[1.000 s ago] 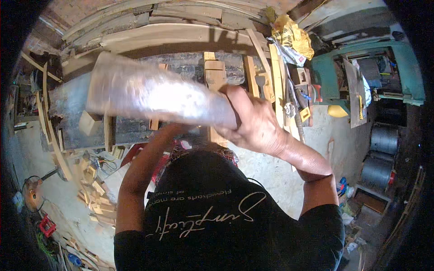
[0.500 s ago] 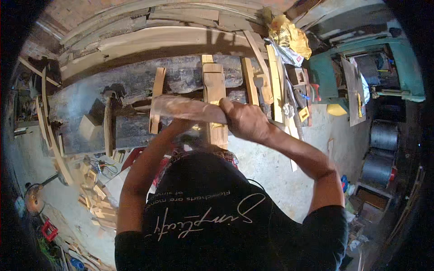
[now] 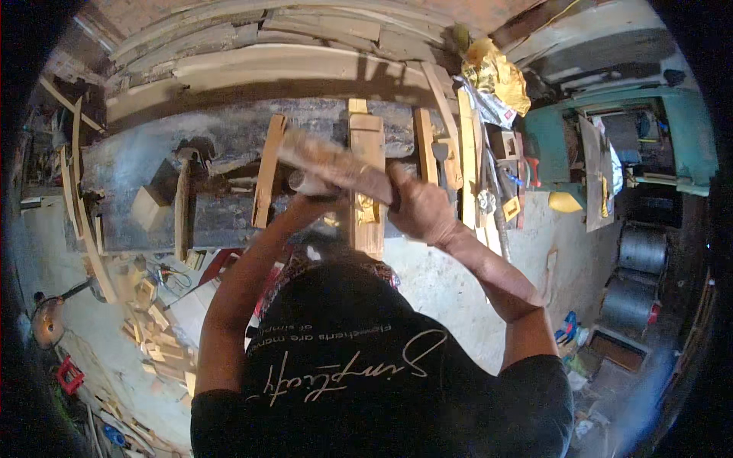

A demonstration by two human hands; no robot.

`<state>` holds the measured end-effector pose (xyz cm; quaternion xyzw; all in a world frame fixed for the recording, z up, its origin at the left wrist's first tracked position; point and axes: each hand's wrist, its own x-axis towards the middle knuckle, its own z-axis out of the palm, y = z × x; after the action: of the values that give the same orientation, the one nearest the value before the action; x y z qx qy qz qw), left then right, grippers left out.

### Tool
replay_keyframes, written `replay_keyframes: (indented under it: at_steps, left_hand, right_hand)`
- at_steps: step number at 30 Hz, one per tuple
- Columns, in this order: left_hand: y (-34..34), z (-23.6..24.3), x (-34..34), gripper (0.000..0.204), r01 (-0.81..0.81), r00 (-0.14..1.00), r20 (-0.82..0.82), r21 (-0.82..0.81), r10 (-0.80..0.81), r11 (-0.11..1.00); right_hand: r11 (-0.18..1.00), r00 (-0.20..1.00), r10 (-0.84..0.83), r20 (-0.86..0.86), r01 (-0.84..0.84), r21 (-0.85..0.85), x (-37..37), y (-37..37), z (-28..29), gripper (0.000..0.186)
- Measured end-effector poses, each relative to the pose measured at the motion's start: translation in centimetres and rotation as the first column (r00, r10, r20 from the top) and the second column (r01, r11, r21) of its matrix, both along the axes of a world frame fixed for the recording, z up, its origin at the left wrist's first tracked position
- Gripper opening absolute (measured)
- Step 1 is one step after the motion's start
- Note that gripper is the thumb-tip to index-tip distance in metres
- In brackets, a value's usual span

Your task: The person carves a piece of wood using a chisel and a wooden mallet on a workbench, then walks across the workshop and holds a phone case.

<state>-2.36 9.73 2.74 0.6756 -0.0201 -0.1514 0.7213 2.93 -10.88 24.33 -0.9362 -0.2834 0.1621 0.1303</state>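
My right hand (image 3: 421, 208) is wrapped round one end of a long, flat piece of wood (image 3: 332, 164), held like a club above the workbench (image 3: 229, 126). Its far end slants up to the left and is blurred by motion. Partly covered by it, my left hand (image 3: 317, 204) is closed beside a round, pale end (image 3: 307, 183), perhaps a handle's; what it grips is mostly hidden. A wooden workpiece (image 3: 368, 149) lies lengthwise between my hands, with yellowish shavings or scraps on it. Left of it rests a narrow wooden strip (image 3: 269, 172).
A hammer (image 3: 183, 206) and a wooden block (image 3: 150, 208) lie on the bench's left. Right of the workpiece are wooden strips (image 3: 426, 145) and a crumpled golden bag (image 3: 496, 76). Offcuts (image 3: 164, 336) are heaped on the floor at left. A teal cabinet (image 3: 546, 133) stands at right.
The club-like wood has tilted, its left end rising away from me, uncovering the round end by my left hand. My right hand has shifted slightly right. The whole view has shifted a little.
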Motion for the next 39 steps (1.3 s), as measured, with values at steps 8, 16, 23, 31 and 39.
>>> replay_keyframes:
  at_steps: [8, 16, 23, 31, 39]
  left_hand:
    - [-3.7, 7.0, 1.2, 0.032, -0.023, 0.966, 0.259, 0.095, -0.003, 0.995]
    - [-1.6, 11.6, 6.2, 0.021, -0.215, 0.972, 0.122, 0.138, 0.198, 0.967]
    - [-2.7, 9.8, 3.7, 0.019, -0.107, 0.971, 0.23, 0.156, 0.069, 0.982]
    - [-3.6, 7.5, 2.9, 0.021, -0.133, 0.947, 0.311, 0.138, 0.085, 0.981]
    - [-3.4, 8.5, 1.9, 0.023, -0.131, 0.955, 0.288, 0.184, 0.074, 0.974]
  right_hand:
    - [0.929, 0.969, -0.196, -0.152, 0.233, 0.287, 0.2, -2.1, 0.9, 0.055]
    - [0.877, 0.916, -0.31, -0.254, 0.379, 0.296, -1.6, -3.5, 0.6, 0.054]
    - [0.874, 0.93, -0.279, -0.24, 0.35, 0.337, -2.6, -3.9, 0.4, 0.05]
    - [0.86, 0.938, -0.277, -0.207, 0.338, 0.382, -3.3, -4.2, 0.4, 0.063]
    - [0.896, 0.959, -0.249, -0.135, 0.281, 0.344, -3.3, -3.9, 1.1, 0.061]
